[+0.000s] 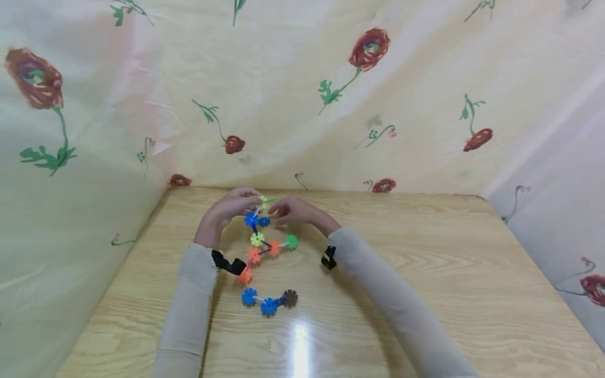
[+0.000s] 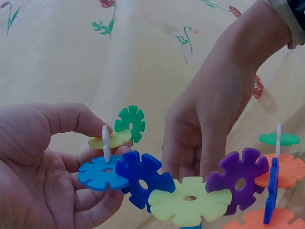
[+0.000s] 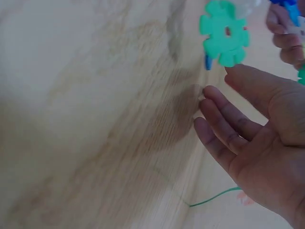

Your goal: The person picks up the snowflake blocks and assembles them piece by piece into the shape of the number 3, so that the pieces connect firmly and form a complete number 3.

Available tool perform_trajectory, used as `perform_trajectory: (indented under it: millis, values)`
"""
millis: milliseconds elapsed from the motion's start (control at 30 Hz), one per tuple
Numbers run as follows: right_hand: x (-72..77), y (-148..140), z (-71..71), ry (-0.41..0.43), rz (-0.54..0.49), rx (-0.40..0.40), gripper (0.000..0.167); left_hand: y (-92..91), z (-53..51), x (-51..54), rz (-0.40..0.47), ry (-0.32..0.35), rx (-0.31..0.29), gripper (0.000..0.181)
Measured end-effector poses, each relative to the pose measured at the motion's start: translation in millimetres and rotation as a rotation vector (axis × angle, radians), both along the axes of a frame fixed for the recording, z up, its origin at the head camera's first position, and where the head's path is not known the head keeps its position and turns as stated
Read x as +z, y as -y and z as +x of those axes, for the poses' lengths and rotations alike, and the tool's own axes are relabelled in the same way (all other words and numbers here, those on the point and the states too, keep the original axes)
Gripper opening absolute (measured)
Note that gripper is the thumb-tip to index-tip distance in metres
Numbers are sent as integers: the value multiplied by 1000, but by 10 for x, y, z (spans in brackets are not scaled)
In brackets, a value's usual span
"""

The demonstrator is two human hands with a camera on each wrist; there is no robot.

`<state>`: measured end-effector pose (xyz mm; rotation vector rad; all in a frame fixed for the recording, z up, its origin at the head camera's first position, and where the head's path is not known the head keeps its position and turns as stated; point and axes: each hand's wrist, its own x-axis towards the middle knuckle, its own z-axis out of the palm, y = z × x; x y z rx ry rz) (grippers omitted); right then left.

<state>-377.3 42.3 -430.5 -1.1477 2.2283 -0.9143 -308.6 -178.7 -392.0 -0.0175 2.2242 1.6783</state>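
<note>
A chain of notched plastic snowflake discs, linked edge to edge, runs toward me over the table. My left hand (image 1: 232, 205) is at its far end, pinching a yellow disc (image 2: 112, 139) between thumb and fingers. A green disc (image 2: 130, 124) is slotted to that yellow one, with a white disc (image 2: 106, 143) and blue discs (image 2: 145, 180) below. My right hand (image 1: 299, 211) hovers beside the chain's far end, fingers loosely bent and holding nothing. In the right wrist view, a green disc (image 3: 225, 33) appears just beyond its fingertips.
Orange discs (image 1: 254, 255) form the chain's middle, with a side branch ending in a green disc (image 1: 291, 241). Blue discs and a brown disc (image 1: 290, 298) make up the near end. Flowered cloth (image 1: 283, 105) hangs behind the wooden table (image 1: 425, 262) and along its sides.
</note>
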Motion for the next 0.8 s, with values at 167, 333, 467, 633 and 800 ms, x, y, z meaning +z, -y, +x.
perform_trajectory:
  millis: [167, 333, 467, 633, 800]
  values:
    - [-6, 111, -61, -23, 38, 189, 44, 9, 1, 6, 8, -4, -7, 35]
    - [15, 173, -74, -100, 97, 294, 48, 5, -10, -7, 18, -10, -8, 33]
    - [16, 158, -50, -137, 122, 275, 47, -20, -16, -5, 22, -5, -6, 30]
    - [5, 116, -24, -157, 120, 236, 44, -35, -18, -5, 17, 2, 1, 29]
    - [-23, 79, -22, -161, 128, 176, 38, -46, -16, -12, 23, 5, 1, 27]
